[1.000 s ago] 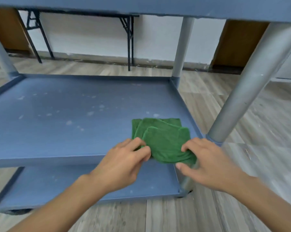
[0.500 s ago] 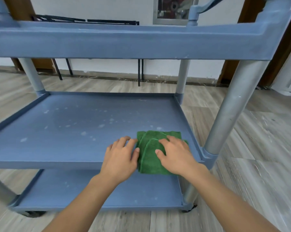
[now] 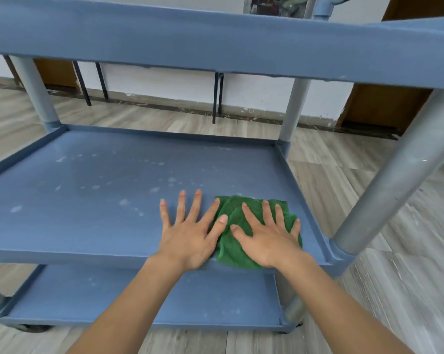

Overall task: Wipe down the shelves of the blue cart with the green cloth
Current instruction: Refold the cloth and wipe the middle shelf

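The blue cart's middle shelf (image 3: 95,215) fills the centre, its surface flecked with pale spots (image 3: 123,202). A folded green cloth (image 3: 232,209) lies on it near the front right corner. My right hand (image 3: 269,238) lies flat on top of the cloth, fingers spread. Beside it my left hand (image 3: 190,236) lies flat on the bare shelf, fingers apart, with its thumb and forefinger touching the cloth's left edge. The top shelf (image 3: 215,47) crosses overhead, and the bottom shelf (image 3: 88,297) shows below my forearms.
Grey posts stand at the cart's corners, the nearest one (image 3: 394,180) just right of the cloth. A raised rim (image 3: 289,175) bounds the middle shelf. Black table legs (image 3: 217,98) and a white wall are behind, on a wood-look floor (image 3: 407,290).
Both hands went from pinching the cloth's front edge to lying flat with fingers spread, the right one on the cloth. The view rose, bringing the top shelf into sight.
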Tool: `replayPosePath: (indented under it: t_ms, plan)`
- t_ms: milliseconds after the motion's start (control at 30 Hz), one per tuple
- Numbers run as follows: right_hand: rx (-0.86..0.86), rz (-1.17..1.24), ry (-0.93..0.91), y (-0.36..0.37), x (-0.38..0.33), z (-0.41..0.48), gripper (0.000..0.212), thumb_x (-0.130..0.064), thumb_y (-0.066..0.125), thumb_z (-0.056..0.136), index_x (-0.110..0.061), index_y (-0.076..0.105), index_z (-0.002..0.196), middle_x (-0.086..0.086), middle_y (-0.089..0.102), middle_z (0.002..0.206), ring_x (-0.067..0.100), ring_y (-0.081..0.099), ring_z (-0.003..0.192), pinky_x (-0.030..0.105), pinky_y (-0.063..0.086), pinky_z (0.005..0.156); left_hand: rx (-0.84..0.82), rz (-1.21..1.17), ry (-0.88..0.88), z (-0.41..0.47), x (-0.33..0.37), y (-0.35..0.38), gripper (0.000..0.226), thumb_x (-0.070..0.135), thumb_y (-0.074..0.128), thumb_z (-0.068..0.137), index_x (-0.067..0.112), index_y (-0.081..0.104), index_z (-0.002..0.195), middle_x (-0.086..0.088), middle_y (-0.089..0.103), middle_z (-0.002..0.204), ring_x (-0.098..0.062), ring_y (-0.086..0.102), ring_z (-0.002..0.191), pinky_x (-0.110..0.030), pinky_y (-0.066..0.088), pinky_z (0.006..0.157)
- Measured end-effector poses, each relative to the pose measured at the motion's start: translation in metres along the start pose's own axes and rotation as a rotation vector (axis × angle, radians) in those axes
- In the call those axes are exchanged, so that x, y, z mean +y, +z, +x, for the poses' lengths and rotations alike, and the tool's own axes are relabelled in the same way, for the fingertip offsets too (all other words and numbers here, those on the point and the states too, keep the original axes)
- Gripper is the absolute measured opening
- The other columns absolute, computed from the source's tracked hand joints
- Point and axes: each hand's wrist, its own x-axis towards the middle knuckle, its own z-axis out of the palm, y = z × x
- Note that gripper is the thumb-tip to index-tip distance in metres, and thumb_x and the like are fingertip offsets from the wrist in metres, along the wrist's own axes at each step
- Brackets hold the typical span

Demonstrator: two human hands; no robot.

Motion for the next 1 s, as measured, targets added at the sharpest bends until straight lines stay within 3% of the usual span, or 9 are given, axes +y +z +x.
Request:
replayPosePath:
  t_ms: [167,500,633,700,733,800,833,1000]
  plan:
    - [0.061,0.001,0.011,-0.007,-0.005,0.039,0.081,-0.088,0.005,0.079,-0.058,-0.008,0.153,-0.003,-0.018,0.17,0.024,-0.023,0.155,0.067,-0.016,0.117,-0.057,0.018,0.022,0.006,-0.004,0.008,0.067,0.084,-0.033,0.065,0.063,-0.043,0.127,0.01,-0.037,0.159,-0.021,-0.05,0.136,-0.063,-0.034,0.103]
    - [0.127,0.001,0.085,-0.024,-0.004,0.142,0.086,-0.092,0.006,0.073,-0.059,-0.001,0.153,0.0,-0.008,0.172,0.026,-0.012,0.157,0.069,-0.011,0.116,-0.03,0.035,0.058,0.011,0.008,0.006,0.081,0.088,-0.026,0.07,0.053,-0.033,0.143,0.007,-0.036,0.16,-0.026,-0.044,0.141,-0.065,-0.029,0.106]
    - [0.13,0.008,0.105,-0.033,-0.007,0.182,0.086,-0.091,0.005,0.074,-0.058,0.0,0.154,0.001,-0.008,0.172,0.027,-0.012,0.157,0.07,-0.011,0.115,-0.048,0.026,0.051,0.011,0.009,0.005,0.077,0.09,-0.025,0.067,0.06,-0.031,0.138,0.007,-0.037,0.158,-0.025,-0.043,0.142,-0.065,-0.03,0.107]
    - [0.134,0.011,0.115,-0.039,-0.011,0.203,0.086,-0.09,0.006,0.075,-0.057,0.001,0.154,0.002,-0.008,0.172,0.028,-0.011,0.157,0.071,-0.011,0.115,-0.012,0.037,0.059,0.011,0.01,0.005,0.077,0.09,-0.02,0.071,0.065,-0.015,0.143,0.005,-0.024,0.164,-0.027,-0.028,0.15,-0.064,-0.021,0.112]
    - [0.136,0.012,0.119,-0.043,-0.013,0.213,0.086,-0.089,0.006,0.076,-0.056,0.002,0.155,0.003,-0.007,0.172,0.028,-0.01,0.157,0.071,-0.011,0.114,-0.013,0.064,0.044,0.011,0.011,0.001,0.077,0.088,-0.011,0.078,0.064,0.008,0.148,0.002,-0.001,0.169,-0.03,-0.003,0.155,-0.061,-0.008,0.117]
    - [0.139,0.011,0.131,-0.049,-0.017,0.232,0.086,-0.087,0.007,0.078,-0.054,0.003,0.156,0.006,-0.006,0.172,0.03,-0.01,0.157,0.072,-0.01,0.115,-0.019,-0.012,0.037,0.011,0.012,-0.004,0.07,0.081,0.019,0.088,0.047,0.059,0.135,-0.004,0.051,0.15,-0.034,0.049,0.136,-0.059,0.021,0.107]
    - [0.145,0.012,0.137,-0.053,-0.019,0.242,0.085,-0.087,0.007,0.079,-0.053,0.004,0.157,0.006,-0.006,0.172,0.03,-0.009,0.157,0.072,-0.008,0.115,0.013,-0.012,0.061,0.012,0.012,-0.006,0.068,0.079,0.031,0.085,0.04,0.068,0.127,-0.005,0.061,0.14,-0.035,0.059,0.126,-0.058,0.027,0.101]
    - [0.149,0.007,0.164,-0.065,-0.025,0.278,0.082,-0.083,0.011,0.085,-0.048,0.007,0.159,0.01,-0.002,0.171,0.033,-0.006,0.158,0.074,-0.004,0.115,0.065,0.017,0.064,0.017,0.01,0.011,0.072,0.08,0.045,0.071,0.037,0.073,0.12,-0.008,0.068,0.13,-0.04,0.065,0.115,-0.059,0.034,0.097]
